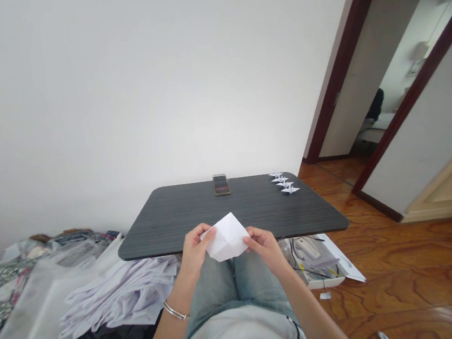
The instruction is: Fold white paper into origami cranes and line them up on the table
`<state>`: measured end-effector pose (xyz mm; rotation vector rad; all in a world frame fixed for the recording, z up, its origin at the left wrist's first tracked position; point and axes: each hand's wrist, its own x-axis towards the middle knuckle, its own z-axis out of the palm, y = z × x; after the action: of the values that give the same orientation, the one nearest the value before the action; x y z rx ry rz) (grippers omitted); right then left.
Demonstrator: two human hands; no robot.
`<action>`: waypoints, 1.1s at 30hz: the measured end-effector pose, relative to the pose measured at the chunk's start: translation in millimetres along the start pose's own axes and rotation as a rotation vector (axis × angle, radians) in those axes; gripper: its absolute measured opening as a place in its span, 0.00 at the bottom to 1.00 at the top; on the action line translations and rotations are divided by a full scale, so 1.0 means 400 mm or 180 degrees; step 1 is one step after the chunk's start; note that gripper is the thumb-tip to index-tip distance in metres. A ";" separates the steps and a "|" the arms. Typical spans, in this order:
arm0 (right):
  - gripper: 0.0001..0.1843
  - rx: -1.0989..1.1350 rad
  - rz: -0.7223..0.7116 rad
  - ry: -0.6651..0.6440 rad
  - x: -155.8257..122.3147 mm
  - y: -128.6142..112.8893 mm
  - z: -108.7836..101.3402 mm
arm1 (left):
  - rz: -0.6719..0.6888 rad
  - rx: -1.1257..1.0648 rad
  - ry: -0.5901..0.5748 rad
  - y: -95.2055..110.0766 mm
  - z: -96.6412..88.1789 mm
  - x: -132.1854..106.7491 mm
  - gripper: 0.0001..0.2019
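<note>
A white sheet of folded paper [229, 237] is held up between my two hands, just over the near edge of the dark table [166, 214]. Creases cross its face. My left hand [195, 247] pinches its left side between thumb and fingers. On the opposite side, my right hand [264, 245] grips the corner the same way. Several white paper cranes [285, 183] stand in a row at the table's far right.
A phone on a stand [221, 185] is at the table's back edge. Clothes and plastic bags [114, 299] are heaped at left. Below the table's right side sits a white box [324, 282] with cables. Paper scraps [325, 295] lie on the wooden floor.
</note>
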<state>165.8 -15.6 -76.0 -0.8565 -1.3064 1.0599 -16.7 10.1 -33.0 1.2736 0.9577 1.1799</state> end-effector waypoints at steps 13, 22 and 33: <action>0.18 0.0350 0.0318 0.0776 0.004 -0.007 0.008 | 0.0482 -0.0252 -0.0638 -0.018 0.007 -0.015 0.41; 0.35 0.0461 0.0210 0.0640 -0.005 -0.025 0.020 | 0.0494 0.0231 -0.0006 -0.033 -0.005 -0.004 0.08; 0.12 0.0222 0.0206 0.0540 -0.001 0.000 0.006 | 0.0151 -0.0182 0.0271 -0.034 0.011 -0.008 0.07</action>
<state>163.6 -15.9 -75.8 -0.9204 -1.1005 1.0534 -11.5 7.3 -46.4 1.2144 0.9533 1.2983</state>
